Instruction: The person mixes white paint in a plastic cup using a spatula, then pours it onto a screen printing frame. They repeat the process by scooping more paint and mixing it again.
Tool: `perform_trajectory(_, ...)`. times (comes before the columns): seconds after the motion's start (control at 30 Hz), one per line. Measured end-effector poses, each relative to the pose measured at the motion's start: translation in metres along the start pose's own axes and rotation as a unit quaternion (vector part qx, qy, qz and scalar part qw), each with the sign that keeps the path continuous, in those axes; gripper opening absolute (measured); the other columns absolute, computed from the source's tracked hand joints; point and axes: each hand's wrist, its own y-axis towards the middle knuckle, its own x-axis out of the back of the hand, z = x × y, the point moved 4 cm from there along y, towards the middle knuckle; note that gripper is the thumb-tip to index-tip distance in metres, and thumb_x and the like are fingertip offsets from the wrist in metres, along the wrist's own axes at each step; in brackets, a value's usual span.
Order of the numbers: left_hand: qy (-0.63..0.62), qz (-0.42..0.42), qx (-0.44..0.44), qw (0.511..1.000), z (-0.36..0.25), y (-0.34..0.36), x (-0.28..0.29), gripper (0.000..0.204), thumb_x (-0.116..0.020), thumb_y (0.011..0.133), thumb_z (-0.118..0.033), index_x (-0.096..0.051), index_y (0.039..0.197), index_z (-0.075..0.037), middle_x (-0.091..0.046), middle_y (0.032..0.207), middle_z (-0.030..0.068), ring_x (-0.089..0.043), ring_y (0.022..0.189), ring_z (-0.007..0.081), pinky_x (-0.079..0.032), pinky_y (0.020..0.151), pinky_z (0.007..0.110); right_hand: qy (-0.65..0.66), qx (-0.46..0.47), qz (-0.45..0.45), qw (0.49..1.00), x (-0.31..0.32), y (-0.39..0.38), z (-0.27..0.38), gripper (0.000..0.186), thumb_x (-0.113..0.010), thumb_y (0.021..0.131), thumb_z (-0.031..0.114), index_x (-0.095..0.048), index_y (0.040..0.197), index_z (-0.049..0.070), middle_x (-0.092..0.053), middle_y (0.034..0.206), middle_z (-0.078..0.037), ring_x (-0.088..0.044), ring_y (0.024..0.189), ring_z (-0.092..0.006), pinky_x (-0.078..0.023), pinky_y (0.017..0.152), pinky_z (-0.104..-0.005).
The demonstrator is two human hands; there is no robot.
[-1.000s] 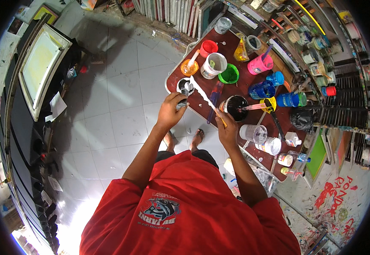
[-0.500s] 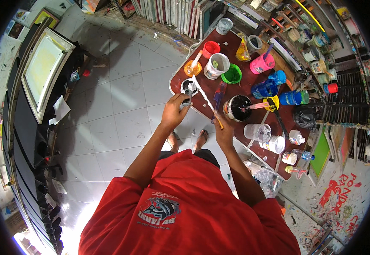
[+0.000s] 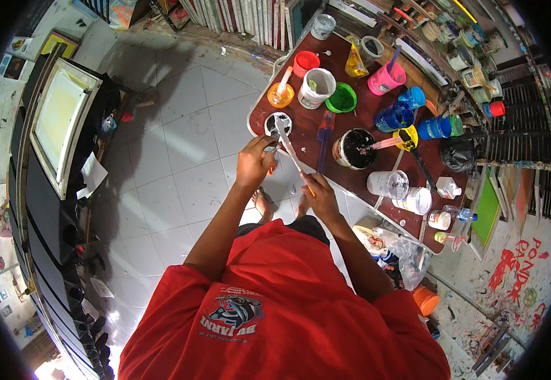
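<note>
In my right hand [image 3: 321,195] is a long paint stick [image 3: 293,155], coated in white, with an orange-brown end at my fingers. It slants up and left, its white tip over the mouth of a small white tub [image 3: 287,130] with dark grey contents. My left hand [image 3: 254,163] is closed beside that tub, at the table's near left corner. A short greyish tool [image 3: 271,146] shows at its fingertips, close against the stick; its kind is hard to make out. Just beyond the tub stands a cup of orange paint [image 3: 278,97] with a stirrer in it.
The dark red table [image 3: 307,142] carries several paint pots, among them a white bucket [image 3: 317,88], a green pot [image 3: 341,98] and a black paint bucket [image 3: 355,149]. A framed screen [image 3: 65,120] leans at left. Plastic bags [image 3: 408,259] lie below the table's near edge.
My right hand has come left and slightly nearer my body, bringing the stick's white tip over the small tub. My left hand has shifted slightly left, still closed on its tool.
</note>
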Motion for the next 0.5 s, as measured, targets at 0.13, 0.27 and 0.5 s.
perform_trajectory(0.13, 0.0, -0.013, -0.017, 1.0, -0.001, 0.001, 0.0, 0.027, -0.059, 0.08, -0.005, -0.067, 0.105, -0.002, -0.068, 0.107, 0.0163, -0.065, 0.099, 0.0342, -0.051, 0.088, 0.04, 0.001, 0.001, 0.018, 1.0, 0.015, 0.0, 0.007, 0.04, -0.066, 0.087, 0.013, -0.059, 0.127, 0.01, -0.058, 0.106, -0.013, -0.061, 0.091, -0.0291, -0.051, 0.078, -0.0375)
perform_trajectory(0.27, -0.006, -0.017, -0.004, 1.0, -0.002, 0.0, -0.001, 0.026, -0.061, 0.08, -0.005, -0.068, 0.105, -0.002, -0.068, 0.107, 0.016, -0.064, 0.1, 0.034, -0.051, 0.089, 0.039, -0.039, 0.037, 0.026, 0.998, 0.026, -0.001, 0.008, 0.042, -0.067, 0.086, 0.012, -0.059, 0.128, 0.009, -0.059, 0.102, -0.012, -0.061, 0.091, -0.028, -0.051, 0.078, -0.037)
perform_trajectory(0.5, 0.005, -0.027, -0.002, 1.0, -0.002, 0.0, -0.002, 0.027, -0.062, 0.079, -0.004, -0.067, 0.106, -0.002, -0.068, 0.107, 0.0154, -0.065, 0.1, 0.0335, -0.051, 0.089, 0.039, -0.051, 0.038, 0.088, 0.994, 0.042, -0.004, 0.007, 0.041, -0.066, 0.087, 0.011, -0.06, 0.127, 0.009, -0.059, 0.101, -0.011, -0.061, 0.089, -0.0273, -0.051, 0.078, -0.0378)
